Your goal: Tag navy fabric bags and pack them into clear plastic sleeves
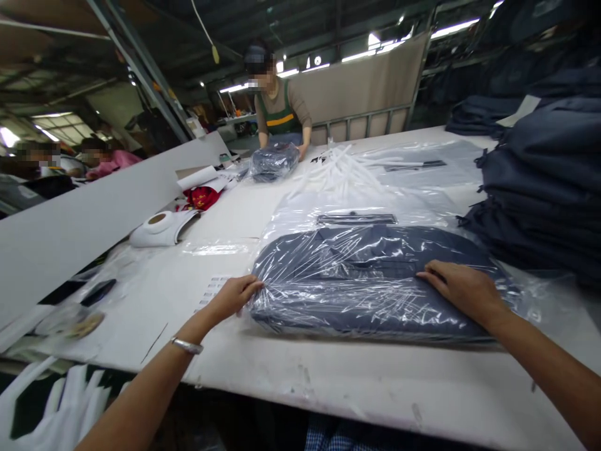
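Observation:
A dark blue-grey fabric bag (pixel 357 307) lies flat on the white table (pixel 300 373), covered by a clear plastic bag (pixel 539 304) whose loose end spreads out to the right. At the left end, my left hand (pixel 239 293) pinches the plastic between thumb and fingers. My right hand (pixel 457 288) rests on top near the right end with its fingers curled against the plastic; whether they grip a fold of it cannot be made out. Behind the bag lie more flat clear plastic bags (pixel 300 210).
A tall stack of dark bags (pixel 544 181) stands at the right. White strips (pixel 347 166) are heaped at the back. Across the table a co-worker (pixel 282 113) handles another wrapped bag (pixel 272 161). Left are a white curved piece (pixel 162 227), red cloth (pixel 203 198) and a low partition (pixel 94 219).

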Demonstrator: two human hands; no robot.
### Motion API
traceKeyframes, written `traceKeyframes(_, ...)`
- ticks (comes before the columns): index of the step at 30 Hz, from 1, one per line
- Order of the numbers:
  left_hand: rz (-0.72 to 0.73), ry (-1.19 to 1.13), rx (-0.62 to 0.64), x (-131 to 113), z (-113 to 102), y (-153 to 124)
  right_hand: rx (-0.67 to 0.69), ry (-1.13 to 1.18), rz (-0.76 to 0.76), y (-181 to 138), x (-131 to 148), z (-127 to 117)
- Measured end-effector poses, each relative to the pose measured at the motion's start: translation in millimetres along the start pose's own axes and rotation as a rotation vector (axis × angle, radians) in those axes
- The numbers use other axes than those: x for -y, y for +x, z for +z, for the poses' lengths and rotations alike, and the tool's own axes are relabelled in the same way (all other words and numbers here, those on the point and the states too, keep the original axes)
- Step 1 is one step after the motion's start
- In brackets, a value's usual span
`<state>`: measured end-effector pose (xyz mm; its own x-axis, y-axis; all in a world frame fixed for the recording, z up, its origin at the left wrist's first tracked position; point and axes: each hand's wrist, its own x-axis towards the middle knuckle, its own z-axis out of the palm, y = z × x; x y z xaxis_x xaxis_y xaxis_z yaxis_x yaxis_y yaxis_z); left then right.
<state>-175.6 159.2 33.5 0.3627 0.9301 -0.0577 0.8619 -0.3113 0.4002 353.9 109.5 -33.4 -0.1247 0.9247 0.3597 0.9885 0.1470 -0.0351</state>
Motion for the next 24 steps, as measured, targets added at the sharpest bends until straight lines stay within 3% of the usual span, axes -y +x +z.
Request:
traceKeyframes(3, -0.007, 0.112, 0.016, 10.9, -6.3, -2.2, -0.07, -0.059, 0.044, -1.7, -1.7, 7.4)
traceKeyframes(7, 0.052, 0.313, -0.144, 30.0, -10.5, -5.5, -0.169, -0.131, 0.08, -4.5, 3.5, 12.1)
traceKeyframes(12, 0.086, 0.453, -0.295, 44.7, -1.9, 1.1, -0.123, -0.178, 0.097, -3.2, 6.7, 13.4)
traceKeyframes(16, -0.006, 0.432, -0.437, 47.0, -6.3, 8.2, -0.106, -0.143, 0.118, -3.1, 5.3, 14.6)
traceKeyframes(20, -0.085, 0.246, -0.331, 47.1, -18.2, 10.3, -0.112, -0.104, 0.13, -4.2, 2.7, 16.6)
traceKeyframes(24, -0.056, 0.144, -0.202, 40.5, -30.0, 2.0, -0.106, -0.082, 0.133, -4.0, 1.1, 17.7)
